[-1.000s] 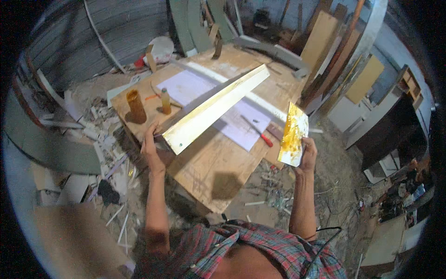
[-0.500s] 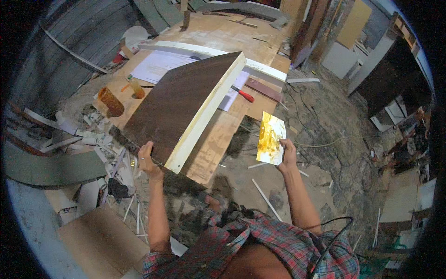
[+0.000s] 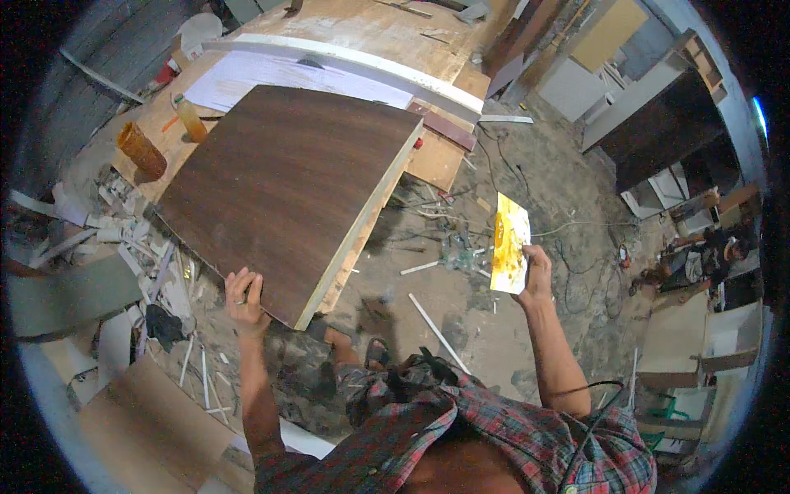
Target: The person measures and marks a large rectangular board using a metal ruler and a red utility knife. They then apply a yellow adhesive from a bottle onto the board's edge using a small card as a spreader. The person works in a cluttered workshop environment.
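Note:
My left hand [image 3: 245, 298] grips the near edge of a large dark brown wood-grain panel [image 3: 284, 193], fingers bent over its top face and a ring on one of them. The panel lies over the workbench, its pale side edge [image 3: 362, 226] facing right. Off to the right, clear of the panel, my right hand [image 3: 536, 272] pinches a white card [image 3: 511, 245] by its lower right side. Yellow-brown glue is smeared over the card. Beyond the panel's far right corner only a small red end of a tool [image 3: 419, 143] shows.
A glue-stained brown container [image 3: 141, 152] and a yellowish bottle [image 3: 191, 120] stand on the workbench [image 3: 346, 29] at left. A long white strip [image 3: 354, 67] crosses it behind the panel. Offcuts [image 3: 115, 239] heap at left; cables [image 3: 568, 255] and a white stick [image 3: 438, 333] lie on the floor.
The panel has tipped flatter, showing more brown face and less pale edge, and it now covers most of the red-handled tool. My right hand has shifted slightly right with the card.

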